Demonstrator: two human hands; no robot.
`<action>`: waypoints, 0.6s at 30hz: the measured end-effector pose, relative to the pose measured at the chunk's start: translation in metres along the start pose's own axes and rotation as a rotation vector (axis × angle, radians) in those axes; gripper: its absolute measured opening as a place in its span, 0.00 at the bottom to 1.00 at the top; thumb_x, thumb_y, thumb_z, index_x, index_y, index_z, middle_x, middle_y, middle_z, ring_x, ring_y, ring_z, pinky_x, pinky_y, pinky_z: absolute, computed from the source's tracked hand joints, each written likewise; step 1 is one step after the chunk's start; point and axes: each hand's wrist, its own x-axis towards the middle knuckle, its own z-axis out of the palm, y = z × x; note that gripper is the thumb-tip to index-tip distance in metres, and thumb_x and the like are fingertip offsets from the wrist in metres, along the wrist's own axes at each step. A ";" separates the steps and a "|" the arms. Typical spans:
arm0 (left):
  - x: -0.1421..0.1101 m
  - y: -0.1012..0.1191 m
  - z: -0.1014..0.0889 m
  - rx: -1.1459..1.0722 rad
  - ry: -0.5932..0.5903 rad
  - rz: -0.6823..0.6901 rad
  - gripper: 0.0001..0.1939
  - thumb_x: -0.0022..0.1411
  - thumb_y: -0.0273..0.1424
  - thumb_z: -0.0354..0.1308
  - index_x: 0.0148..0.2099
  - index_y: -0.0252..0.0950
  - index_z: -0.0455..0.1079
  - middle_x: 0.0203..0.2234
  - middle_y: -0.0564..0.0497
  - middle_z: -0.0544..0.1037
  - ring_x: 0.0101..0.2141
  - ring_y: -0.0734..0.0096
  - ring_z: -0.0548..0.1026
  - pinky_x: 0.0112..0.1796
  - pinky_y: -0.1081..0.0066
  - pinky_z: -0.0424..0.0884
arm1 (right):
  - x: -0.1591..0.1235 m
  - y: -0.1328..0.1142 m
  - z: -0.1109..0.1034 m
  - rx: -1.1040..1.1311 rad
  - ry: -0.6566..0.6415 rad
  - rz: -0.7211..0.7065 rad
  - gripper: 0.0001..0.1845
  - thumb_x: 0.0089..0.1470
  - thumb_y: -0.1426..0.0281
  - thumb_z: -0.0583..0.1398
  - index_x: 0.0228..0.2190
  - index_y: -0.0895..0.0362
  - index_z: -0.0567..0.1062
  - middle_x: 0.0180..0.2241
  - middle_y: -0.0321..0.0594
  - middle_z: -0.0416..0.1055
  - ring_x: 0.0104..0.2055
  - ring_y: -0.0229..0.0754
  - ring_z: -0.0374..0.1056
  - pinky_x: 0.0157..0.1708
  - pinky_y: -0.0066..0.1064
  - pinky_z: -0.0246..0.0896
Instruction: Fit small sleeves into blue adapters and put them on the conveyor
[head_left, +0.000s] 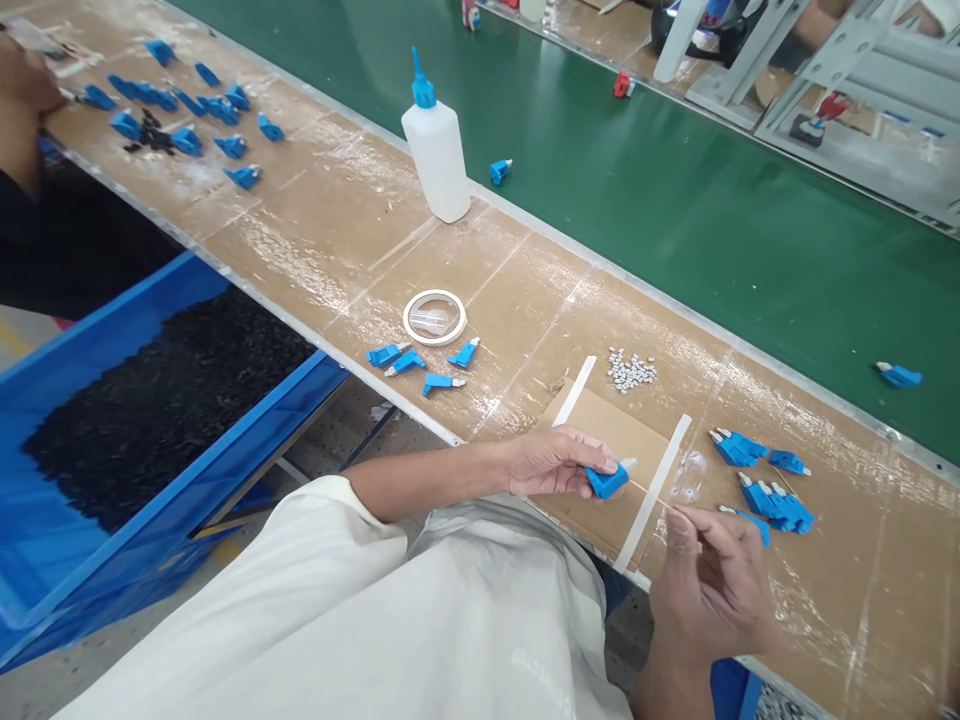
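My left hand pinches a blue plastic part with a whitish tip, over a cardboard sheet edged with white tape strips. To its right, my right hand is closed, thumb against fingers, around what looks like a thin light stick pointing towards the blue part. Whether the stick touches the part is unclear. Several similar blue parts lie just beyond my right hand. A small heap of grey pieces sits past the cardboard.
A tape roll and more blue parts lie to the left. Behind them stands a white bottle with a blue nozzle. A green conveyor belt runs along the far side. At left are a co-worker's hand and a blue bin of black pieces.
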 end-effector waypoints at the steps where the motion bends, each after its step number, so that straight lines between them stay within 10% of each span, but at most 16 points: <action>1: -0.001 0.003 -0.002 -0.004 0.010 0.020 0.13 0.50 0.30 0.74 0.32 0.28 0.75 0.24 0.50 0.76 0.23 0.80 0.75 0.25 0.82 0.70 | 0.000 0.002 -0.001 0.026 0.016 0.056 0.04 0.56 0.75 0.66 0.33 0.55 0.79 0.26 0.35 0.72 0.26 0.38 0.65 0.26 0.30 0.57; 9: -0.013 0.023 -0.016 -0.094 0.112 0.248 0.09 0.52 0.26 0.71 0.31 0.29 0.73 0.23 0.54 0.72 0.23 0.82 0.71 0.25 0.84 0.68 | -0.010 0.022 0.006 -0.040 -0.395 0.064 0.09 0.63 0.67 0.61 0.36 0.56 0.81 0.27 0.36 0.72 0.24 0.36 0.65 0.27 0.29 0.61; 18: -0.014 0.021 -0.019 -0.121 0.103 0.268 0.10 0.50 0.26 0.70 0.31 0.29 0.72 0.24 0.53 0.71 0.23 0.82 0.70 0.23 0.84 0.67 | 0.056 0.064 0.020 -0.282 -0.442 0.197 0.22 0.62 0.54 0.54 0.34 0.57 0.81 0.30 0.43 0.78 0.30 0.44 0.72 0.36 0.35 0.66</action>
